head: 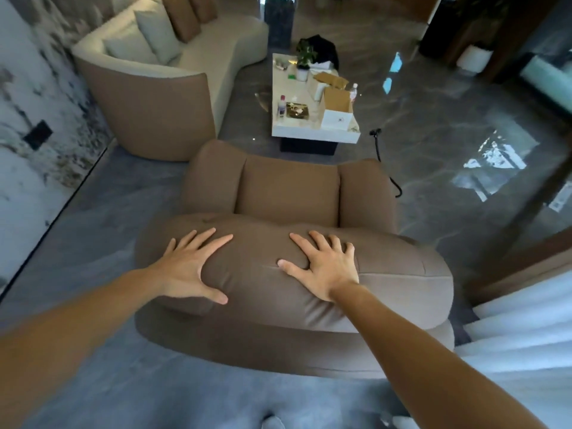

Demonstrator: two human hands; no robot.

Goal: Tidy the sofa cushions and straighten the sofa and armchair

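Dim, soft daylight, window glare on glossy floor, wide-angle edge warping, slight blur

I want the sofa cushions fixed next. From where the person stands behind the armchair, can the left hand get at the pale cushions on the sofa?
Probably not. The left hand lies flat on the armchair backrest, and the pale cushions sit well beyond it on the sofa; stepping around looks necessary.

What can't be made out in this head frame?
- Armchair front and base: hidden by its own backrest.
- Sofa far end: cut off by the top edge.
- Small items on the coffee table: too small to identify.
- Palms of left hand and right hand: pressed against the backrest.
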